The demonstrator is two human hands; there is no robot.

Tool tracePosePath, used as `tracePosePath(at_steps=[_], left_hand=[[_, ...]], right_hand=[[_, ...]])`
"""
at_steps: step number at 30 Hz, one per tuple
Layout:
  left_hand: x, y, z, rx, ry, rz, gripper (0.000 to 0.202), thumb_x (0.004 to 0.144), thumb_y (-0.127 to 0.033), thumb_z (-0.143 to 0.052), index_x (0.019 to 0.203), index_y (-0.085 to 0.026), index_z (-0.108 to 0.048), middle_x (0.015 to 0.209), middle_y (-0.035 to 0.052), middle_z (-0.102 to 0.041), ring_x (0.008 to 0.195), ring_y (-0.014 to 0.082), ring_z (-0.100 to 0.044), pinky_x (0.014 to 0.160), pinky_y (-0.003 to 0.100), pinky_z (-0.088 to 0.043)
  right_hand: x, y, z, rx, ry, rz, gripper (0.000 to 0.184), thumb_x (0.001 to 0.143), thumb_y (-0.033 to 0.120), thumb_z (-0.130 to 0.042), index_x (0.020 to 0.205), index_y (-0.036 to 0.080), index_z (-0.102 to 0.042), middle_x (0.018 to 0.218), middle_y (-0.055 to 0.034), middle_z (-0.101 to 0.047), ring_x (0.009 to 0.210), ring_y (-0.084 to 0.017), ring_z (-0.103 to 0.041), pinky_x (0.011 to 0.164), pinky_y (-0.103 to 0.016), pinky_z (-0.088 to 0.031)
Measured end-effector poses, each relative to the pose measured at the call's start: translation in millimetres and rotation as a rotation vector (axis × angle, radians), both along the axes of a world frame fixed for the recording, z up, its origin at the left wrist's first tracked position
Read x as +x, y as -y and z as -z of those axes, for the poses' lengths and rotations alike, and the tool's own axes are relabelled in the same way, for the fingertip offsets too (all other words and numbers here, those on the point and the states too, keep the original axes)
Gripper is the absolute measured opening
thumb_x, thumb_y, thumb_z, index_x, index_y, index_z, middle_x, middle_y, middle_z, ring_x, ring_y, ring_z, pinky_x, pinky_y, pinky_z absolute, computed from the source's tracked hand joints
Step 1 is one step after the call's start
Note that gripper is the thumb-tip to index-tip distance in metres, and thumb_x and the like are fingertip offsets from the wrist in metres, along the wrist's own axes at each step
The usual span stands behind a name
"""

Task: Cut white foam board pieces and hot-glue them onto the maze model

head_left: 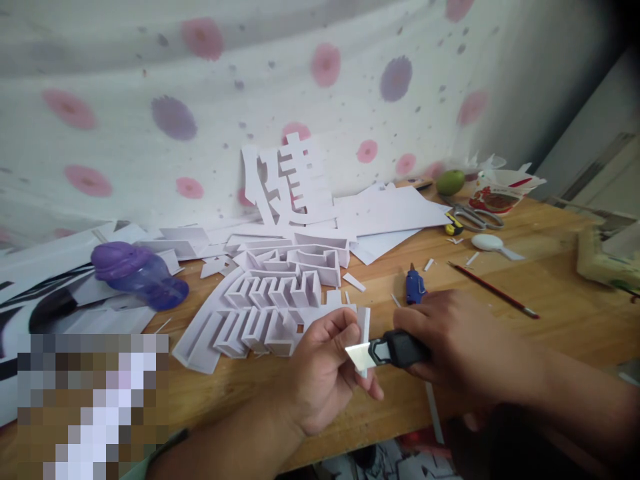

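Observation:
My left hand [325, 373] pinches a narrow strip of white board [365, 323], held upright above the front of the table. Wrapped round the black handle of a utility knife [400, 348] is my right hand [450, 340]. The knife's bare blade points left and crosses in front of the strip, close to my left fingers; whether it touches the strip I cannot tell. Just beyond and to the left lies a large white character [200, 333] built of board with raised walls. A blue glue gun [415, 285] lies beyond my right hand.
A cut-out white character [290, 180] leans on the flowered curtain. A purple bottle [140, 273] lies at left. At right are a red pencil [493, 289], a white spoon-shaped object [487, 243], scissors [470, 215], a tape measure [454, 225], a green fruit [450, 182] and a food tub [503, 193].

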State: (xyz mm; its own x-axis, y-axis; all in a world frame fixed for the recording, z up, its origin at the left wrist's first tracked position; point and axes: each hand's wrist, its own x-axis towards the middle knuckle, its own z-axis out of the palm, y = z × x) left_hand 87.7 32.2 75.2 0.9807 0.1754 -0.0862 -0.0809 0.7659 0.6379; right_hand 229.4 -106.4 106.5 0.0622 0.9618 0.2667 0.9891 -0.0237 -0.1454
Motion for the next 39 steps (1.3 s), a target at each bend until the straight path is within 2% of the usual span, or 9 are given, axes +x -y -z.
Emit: tracePosePath(at_steps=[3, 8, 14, 17, 22, 28, 32, 39], left_hand=[[0.4, 0.2, 0.2, 0.000, -0.010, -0.010, 0.024, 0.079, -0.029, -0.071, 0.074, -0.014, -0.053, 0.052, -0.0037, -0.057, 0.040, 0.0066, -0.053, 0.044, 0.022, -0.055], [0.5, 0.8, 0.9, 0.020, 0.038, 0.023, 0.024, 0.082, -0.029, -0.068, 0.072, -0.014, -0.052, 0.049, -0.0020, -0.058, 0.041, 0.0072, -0.054, 0.046, 0.021, -0.055], [-0.6, 0.5, 1.3, 0.027, 0.030, 0.016, 0.025, 0.081, -0.029, -0.069, 0.072, -0.012, -0.052, 0.058, -0.0031, -0.058, 0.042, 0.0063, -0.055, 0.046, 0.022, -0.056], [-0.6, 0.3, 1.0, 0.018, 0.053, 0.021, 0.024, 0.081, -0.028, -0.069, 0.072, -0.013, -0.052, 0.060, -0.0038, -0.058, 0.043, 0.0068, -0.056, 0.047, 0.023, -0.056], [-1.5, 0.0, -0.1, 0.033, 0.059, 0.035, 0.023, 0.082, -0.029, -0.068, 0.074, -0.013, -0.053, 0.059, -0.0041, -0.058, 0.043, 0.0064, -0.056, 0.048, 0.023, -0.057], [-2.7, 0.5, -0.8, 0.064, 0.074, 0.048, 0.023, 0.085, -0.029, -0.065, 0.074, -0.014, -0.052, 0.051, -0.0025, -0.058, 0.042, 0.0068, -0.055, 0.049, 0.022, -0.056], [-2.3, 2.5, -0.9, 0.040, 0.085, 0.044, 0.024, 0.082, -0.029, -0.068, 0.073, -0.013, -0.053, 0.055, -0.0028, -0.059, 0.043, 0.0067, -0.056, 0.050, 0.023, -0.057], [-2.8, 1.8, 0.6, 0.054, 0.099, 0.077, 0.021, 0.084, -0.029, -0.066, 0.076, -0.013, -0.053, 0.054, -0.0020, -0.060, 0.045, 0.0081, -0.058, 0.052, 0.024, -0.057]], right_hand=[[1.3, 0.1, 1.0, 0.001, 0.013, -0.012, 0.015, 0.067, 0.013, -0.061, 0.073, 0.021, -0.049, 0.063, 0.0033, -0.057, 0.053, -0.016, -0.050, 0.055, -0.027, -0.018], [4.5, -1.1, 3.0, 0.033, 0.037, 0.011, 0.008, 0.075, 0.018, -0.057, 0.075, 0.021, -0.049, 0.063, 0.0027, -0.056, 0.054, -0.017, -0.049, 0.055, -0.028, -0.019], [2.4, 1.7, 2.6, -0.015, 0.011, -0.034, 0.014, 0.068, 0.014, -0.058, 0.075, 0.021, -0.049, 0.064, 0.0030, -0.057, 0.054, -0.016, -0.049, 0.055, -0.027, -0.019], [2.9, 2.4, 1.2, -0.007, 0.035, 0.000, 0.013, 0.068, 0.015, -0.058, 0.075, 0.020, -0.049, 0.063, 0.0025, -0.056, 0.053, -0.016, -0.048, 0.056, -0.026, -0.020], [3.3, 2.0, 0.3, -0.034, 0.006, -0.024, 0.009, 0.072, 0.016, -0.056, 0.076, 0.020, -0.050, 0.064, 0.0018, -0.057, 0.055, -0.015, -0.049, 0.056, -0.026, -0.022], [7.0, 1.6, 0.8, 0.036, 0.050, -0.009, 0.010, 0.073, 0.017, -0.057, 0.075, 0.020, -0.048, 0.063, 0.0021, -0.056, 0.054, -0.015, -0.048, 0.055, -0.027, -0.020], [5.1, 3.2, 1.4, 0.025, 0.039, -0.025, 0.011, 0.072, 0.018, -0.058, 0.075, 0.021, -0.048, 0.064, 0.0025, -0.056, 0.055, -0.016, -0.049, 0.056, -0.028, -0.020], [8.7, 0.4, 0.9, 0.098, 0.093, -0.024, 0.005, 0.078, 0.019, -0.051, 0.074, 0.019, -0.047, 0.062, 0.0008, -0.055, 0.051, -0.014, -0.047, 0.054, -0.029, -0.019]])
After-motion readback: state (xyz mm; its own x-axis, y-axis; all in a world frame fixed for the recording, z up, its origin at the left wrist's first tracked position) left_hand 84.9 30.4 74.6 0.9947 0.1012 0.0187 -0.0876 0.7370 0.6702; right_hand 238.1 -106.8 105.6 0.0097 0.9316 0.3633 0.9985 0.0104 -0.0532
